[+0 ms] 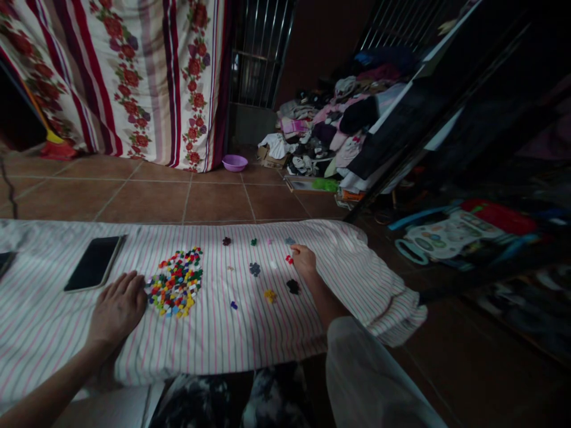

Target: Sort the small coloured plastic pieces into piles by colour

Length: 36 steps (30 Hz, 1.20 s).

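My left hand point(118, 305) lies flat on the striped cloth, fingers stretched out, its fingertips at the left edge of a mixed heap of small coloured pieces point(176, 284). To the right, my right hand point(305, 260) is pinched over the cloth; whatever it holds is hidden. Close to its fingertips are red pieces point(289, 260) and grey-blue pieces point(289, 241). Small one-colour groups are spread between the hands: black pieces point(292, 286), yellow pieces point(270, 295), dark grey pieces point(254, 269), dark blue pieces point(234, 305), maroon pieces point(226, 241) and green pieces point(254, 242).
A phone point(94, 263) rests on the striped cloth point(214, 345) left of the heap. Beyond are a tiled floor point(147, 193), a purple basin point(234, 163), a floral curtain point(151, 77) and piled clothes point(330, 128). A baby walker point(455, 235) stands at right.
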Available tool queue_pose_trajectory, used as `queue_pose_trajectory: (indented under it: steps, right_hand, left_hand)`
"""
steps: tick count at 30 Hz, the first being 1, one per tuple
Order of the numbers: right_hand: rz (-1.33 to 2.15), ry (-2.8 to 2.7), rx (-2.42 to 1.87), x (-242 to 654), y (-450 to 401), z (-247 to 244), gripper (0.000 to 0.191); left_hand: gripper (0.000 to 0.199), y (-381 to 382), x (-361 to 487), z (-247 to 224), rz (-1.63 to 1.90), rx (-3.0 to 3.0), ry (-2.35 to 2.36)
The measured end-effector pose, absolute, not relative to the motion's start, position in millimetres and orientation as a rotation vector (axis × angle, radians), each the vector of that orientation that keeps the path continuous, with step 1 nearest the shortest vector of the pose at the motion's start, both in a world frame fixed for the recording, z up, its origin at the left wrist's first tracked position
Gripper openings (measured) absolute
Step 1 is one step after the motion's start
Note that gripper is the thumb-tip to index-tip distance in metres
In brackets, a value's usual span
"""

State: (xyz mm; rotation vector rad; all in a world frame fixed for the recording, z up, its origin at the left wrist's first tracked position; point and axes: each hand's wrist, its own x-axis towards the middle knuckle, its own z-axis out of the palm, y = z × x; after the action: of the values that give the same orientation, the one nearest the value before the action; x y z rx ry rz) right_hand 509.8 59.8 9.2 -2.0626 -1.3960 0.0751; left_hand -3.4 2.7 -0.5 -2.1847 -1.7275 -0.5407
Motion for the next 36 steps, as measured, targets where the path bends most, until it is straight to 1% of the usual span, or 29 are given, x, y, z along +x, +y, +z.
queue_pose_trajectory:
  steps: [10, 15, 19, 25, 29, 36]
  right_hand:
    - [0.097, -1.521, -2.012, 481.8, 48.6, 28.7, 0.031]
    - [0.161, -1.734, -1.845, 429.2, 41.7, 39.9, 0.03]
    - [0.27, -1.906, -1.624, 371.0, 33.9, 45.1, 0.03]
    - [0.422, -2.06, -1.35, 297.9, 24.2, 49.3, 0.033]
    - [0.476, -2.164, -1.294, 268.6, 18.8, 44.1, 0.033]
    - [0.423, -2.299, -1.32, 235.0, 19.9, 42.9, 0.027]
  left_hand:
    - [0.04, 1.8, 0.0, 1.6, -0.602, -2.178, -1.811]
    - [0.041, -0.1, 1.2, 3.5, -0.63, -2.185, -1.846]
    - [0.043, -2.5, 3.4, 7.6, -0.642, -2.196, -1.892]
    - [0.046, -5.9, 7.2, 13.5, -0.539, -2.142, -1.981]
    - [0.046, -6.1, 7.7, 13.4, -0.54, -2.128, -2.009]
    - [0.043, -6.1, 8.8, 15.0, -0.586, -2.124, -2.037]
